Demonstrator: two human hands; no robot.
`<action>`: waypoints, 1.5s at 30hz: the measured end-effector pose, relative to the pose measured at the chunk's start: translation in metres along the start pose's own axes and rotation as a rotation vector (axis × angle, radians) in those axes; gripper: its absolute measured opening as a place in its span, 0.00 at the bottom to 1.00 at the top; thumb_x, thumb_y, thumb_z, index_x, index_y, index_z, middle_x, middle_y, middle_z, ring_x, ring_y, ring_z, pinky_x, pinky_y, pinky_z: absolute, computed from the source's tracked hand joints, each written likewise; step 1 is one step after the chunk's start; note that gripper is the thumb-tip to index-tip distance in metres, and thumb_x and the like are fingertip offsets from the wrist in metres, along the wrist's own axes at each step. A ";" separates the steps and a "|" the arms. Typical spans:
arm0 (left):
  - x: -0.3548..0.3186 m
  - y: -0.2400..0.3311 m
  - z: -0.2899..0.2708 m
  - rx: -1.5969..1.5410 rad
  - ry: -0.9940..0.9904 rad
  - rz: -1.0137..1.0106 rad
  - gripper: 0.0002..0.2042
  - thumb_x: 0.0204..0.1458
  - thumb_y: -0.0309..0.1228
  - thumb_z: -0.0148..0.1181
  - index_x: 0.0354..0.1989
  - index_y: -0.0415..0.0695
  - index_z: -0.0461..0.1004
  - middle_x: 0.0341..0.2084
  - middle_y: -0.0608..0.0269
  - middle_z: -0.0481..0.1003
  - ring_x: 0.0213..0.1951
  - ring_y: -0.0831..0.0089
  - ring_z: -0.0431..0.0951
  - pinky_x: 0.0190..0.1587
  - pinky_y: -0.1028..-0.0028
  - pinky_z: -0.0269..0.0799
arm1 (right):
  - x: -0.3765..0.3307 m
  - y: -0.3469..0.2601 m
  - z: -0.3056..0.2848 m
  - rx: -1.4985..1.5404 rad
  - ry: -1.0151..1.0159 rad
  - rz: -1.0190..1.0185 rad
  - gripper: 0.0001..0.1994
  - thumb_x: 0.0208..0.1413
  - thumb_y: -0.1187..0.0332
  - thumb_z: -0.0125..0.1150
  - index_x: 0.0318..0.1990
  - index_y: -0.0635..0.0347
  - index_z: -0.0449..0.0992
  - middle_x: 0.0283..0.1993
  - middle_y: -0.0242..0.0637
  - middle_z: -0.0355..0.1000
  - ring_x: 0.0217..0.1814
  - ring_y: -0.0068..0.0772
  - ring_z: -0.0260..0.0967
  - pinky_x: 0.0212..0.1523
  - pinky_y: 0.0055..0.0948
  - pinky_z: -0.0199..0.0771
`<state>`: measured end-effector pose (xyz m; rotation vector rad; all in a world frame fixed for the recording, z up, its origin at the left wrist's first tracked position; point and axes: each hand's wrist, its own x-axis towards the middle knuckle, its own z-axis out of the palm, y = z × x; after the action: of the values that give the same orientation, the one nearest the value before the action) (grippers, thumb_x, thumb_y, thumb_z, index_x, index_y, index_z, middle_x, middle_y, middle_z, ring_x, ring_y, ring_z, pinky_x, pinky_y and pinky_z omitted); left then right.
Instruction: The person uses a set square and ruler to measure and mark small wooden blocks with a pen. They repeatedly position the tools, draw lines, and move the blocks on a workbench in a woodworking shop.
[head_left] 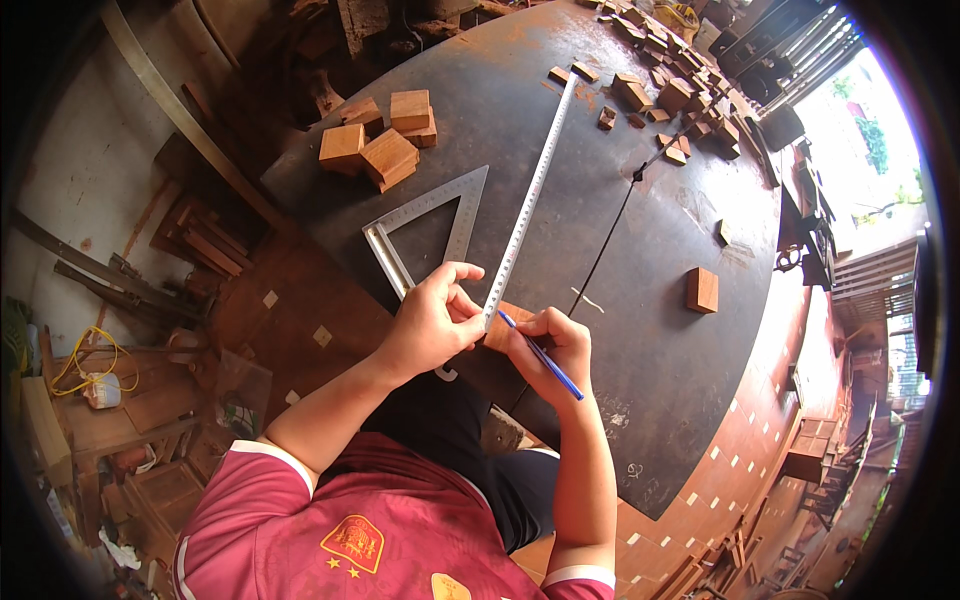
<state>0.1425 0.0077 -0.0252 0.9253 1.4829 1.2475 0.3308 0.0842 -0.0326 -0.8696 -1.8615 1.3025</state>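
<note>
A long metal ruler [530,205] stretches from my hands toward the far edge of the dark tabletop. Its near end lies at a small wooden block [513,315], partly hidden behind my fingers. My left hand [440,315] pinches the ruler's near end against the block, thumb and fingers closed. In my right hand [553,350] is a blue pen [550,362], its tip at the block beside the ruler; the same hand touches the block. Just beyond my left hand lies a metal triangle square [465,215], flat on the table.
Several wooden blocks [390,155] are stacked at the table's far left. A single block [703,290] stands to the right. Many small wood pieces [675,95] crowd the far right edge. A dark seam [607,240] crosses the metal tabletop [650,400].
</note>
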 end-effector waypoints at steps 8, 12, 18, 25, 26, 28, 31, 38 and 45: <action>-0.001 0.003 0.001 0.021 0.005 -0.013 0.25 0.56 0.18 0.65 0.62 0.34 0.66 0.30 0.64 0.80 0.28 0.82 0.79 0.31 0.80 0.78 | 0.000 -0.002 0.000 -0.001 0.001 -0.002 0.07 0.51 0.80 0.70 0.27 0.66 0.74 0.24 0.29 0.73 0.27 0.12 0.65 0.28 0.20 0.66; 0.000 0.002 0.000 -0.008 -0.006 -0.019 0.25 0.56 0.18 0.65 0.62 0.34 0.66 0.30 0.64 0.80 0.28 0.82 0.79 0.32 0.80 0.78 | 0.000 -0.001 0.000 -0.020 0.010 -0.004 0.07 0.51 0.80 0.70 0.27 0.66 0.75 0.24 0.30 0.74 0.27 0.12 0.65 0.28 0.20 0.66; 0.000 0.003 0.000 0.010 -0.012 -0.013 0.25 0.56 0.19 0.65 0.63 0.34 0.65 0.30 0.63 0.80 0.28 0.82 0.80 0.32 0.80 0.78 | 0.000 0.001 0.000 -0.014 0.000 -0.005 0.07 0.52 0.80 0.69 0.27 0.66 0.75 0.25 0.30 0.75 0.27 0.13 0.67 0.28 0.20 0.67; -0.001 0.003 0.000 0.011 -0.006 -0.007 0.25 0.56 0.19 0.65 0.62 0.33 0.66 0.30 0.63 0.80 0.28 0.82 0.80 0.31 0.80 0.78 | 0.000 0.004 0.000 0.009 0.025 -0.018 0.09 0.50 0.76 0.72 0.26 0.64 0.75 0.21 0.34 0.74 0.25 0.15 0.71 0.26 0.22 0.70; -0.001 0.004 0.000 0.014 -0.006 -0.005 0.25 0.56 0.19 0.66 0.62 0.33 0.66 0.29 0.63 0.80 0.28 0.82 0.80 0.31 0.80 0.78 | 0.000 0.003 0.000 0.018 0.022 -0.011 0.09 0.50 0.76 0.72 0.26 0.64 0.75 0.21 0.34 0.74 0.25 0.15 0.71 0.26 0.22 0.70; -0.001 0.005 0.000 0.021 -0.008 -0.002 0.25 0.56 0.19 0.66 0.62 0.33 0.66 0.30 0.63 0.80 0.28 0.82 0.80 0.31 0.80 0.79 | -0.001 0.003 0.000 0.019 0.005 -0.002 0.08 0.51 0.79 0.70 0.27 0.66 0.75 0.23 0.32 0.75 0.27 0.14 0.68 0.27 0.21 0.68; -0.001 0.005 0.000 0.023 -0.007 -0.006 0.25 0.56 0.19 0.66 0.62 0.33 0.66 0.30 0.63 0.80 0.28 0.82 0.80 0.31 0.80 0.79 | 0.000 -0.002 -0.001 0.000 -0.002 -0.011 0.07 0.50 0.80 0.69 0.27 0.67 0.74 0.24 0.31 0.75 0.27 0.13 0.67 0.28 0.21 0.67; 0.000 0.004 0.000 0.041 -0.008 -0.023 0.25 0.56 0.19 0.65 0.63 0.33 0.65 0.31 0.63 0.80 0.29 0.82 0.80 0.31 0.80 0.79 | 0.000 0.000 0.000 -0.030 0.027 -0.014 0.09 0.49 0.77 0.70 0.25 0.65 0.74 0.21 0.34 0.74 0.25 0.15 0.70 0.26 0.23 0.70; 0.000 0.005 0.001 0.050 0.001 -0.027 0.26 0.56 0.19 0.66 0.63 0.33 0.65 0.31 0.63 0.79 0.30 0.82 0.80 0.31 0.80 0.80 | 0.001 -0.002 -0.001 -0.001 0.003 -0.011 0.09 0.50 0.79 0.70 0.25 0.67 0.74 0.23 0.31 0.74 0.27 0.12 0.66 0.27 0.21 0.67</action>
<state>0.1430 0.0087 -0.0208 0.9348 1.5280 1.1963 0.3306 0.0845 -0.0302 -0.8608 -1.8622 1.2928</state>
